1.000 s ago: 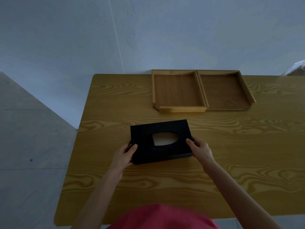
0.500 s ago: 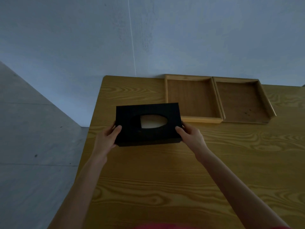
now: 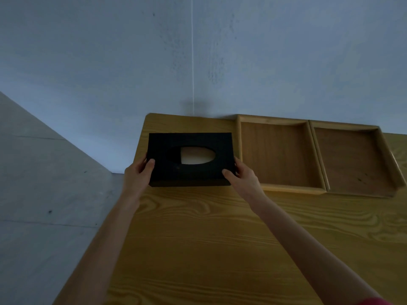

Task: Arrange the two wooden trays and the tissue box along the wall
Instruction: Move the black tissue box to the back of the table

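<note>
A black tissue box (image 3: 167, 170) with an oval opening showing white tissue is held near the table's far left corner, a little short of the wall. My left hand (image 3: 137, 173) grips its left end and my right hand (image 3: 243, 176) grips its right end. Two wooden trays stand side by side against the wall: the lighter one (image 3: 273, 150) just right of the box, the darker one (image 3: 350, 161) beyond it. I cannot tell whether the box rests on the table or hovers just above it.
The wooden table (image 3: 220, 238) meets a pale wall (image 3: 198, 51) at its far edge. Its left edge drops to a grey concrete floor (image 3: 39, 194). A strip of bare tabletop lies between the box and the wall.
Both hands have carried the tissue box away from me and leftward, from the middle of the table to the far left corner beside the lighter tray. The trays have not moved.
</note>
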`<action>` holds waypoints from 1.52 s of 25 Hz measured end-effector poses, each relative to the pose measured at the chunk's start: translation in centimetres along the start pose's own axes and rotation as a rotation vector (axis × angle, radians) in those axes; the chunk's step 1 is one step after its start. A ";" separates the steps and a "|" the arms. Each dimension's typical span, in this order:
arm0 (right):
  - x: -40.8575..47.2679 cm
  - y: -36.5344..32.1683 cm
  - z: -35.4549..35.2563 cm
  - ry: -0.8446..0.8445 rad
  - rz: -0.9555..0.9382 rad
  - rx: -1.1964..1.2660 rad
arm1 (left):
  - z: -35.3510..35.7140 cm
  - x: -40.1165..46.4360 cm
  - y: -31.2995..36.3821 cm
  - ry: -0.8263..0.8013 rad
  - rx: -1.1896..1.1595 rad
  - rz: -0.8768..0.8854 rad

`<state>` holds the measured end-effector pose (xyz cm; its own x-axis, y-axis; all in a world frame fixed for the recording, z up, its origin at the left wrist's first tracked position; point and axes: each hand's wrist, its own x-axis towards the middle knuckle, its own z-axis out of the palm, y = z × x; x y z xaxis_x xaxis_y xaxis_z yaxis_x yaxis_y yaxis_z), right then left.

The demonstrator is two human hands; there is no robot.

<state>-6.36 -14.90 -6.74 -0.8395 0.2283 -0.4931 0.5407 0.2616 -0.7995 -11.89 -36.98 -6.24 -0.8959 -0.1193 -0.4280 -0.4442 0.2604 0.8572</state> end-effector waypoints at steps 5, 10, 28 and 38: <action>2.2 -0.2 1.1 -0.026 -0.001 0.012 | 0.4 2.7 -0.8 0.025 0.042 -0.007; 2.4 -0.3 1.5 -0.029 0.021 0.021 | 0.3 3.4 -1.1 -0.025 0.077 0.067; 3.9 0.9 2.3 0.161 -0.577 -0.810 | 1.6 3.8 -3.6 0.022 1.016 0.620; 9.4 -2.8 2.6 0.174 -0.589 -0.823 | 1.3 9.6 0.5 0.006 1.042 0.581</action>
<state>-15.95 -15.95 -10.04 -0.9995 -0.0287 0.0106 -0.0306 0.9233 -0.3829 -20.66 -36.79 -10.29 -0.9615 0.2704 -0.0492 0.2471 0.9289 0.2759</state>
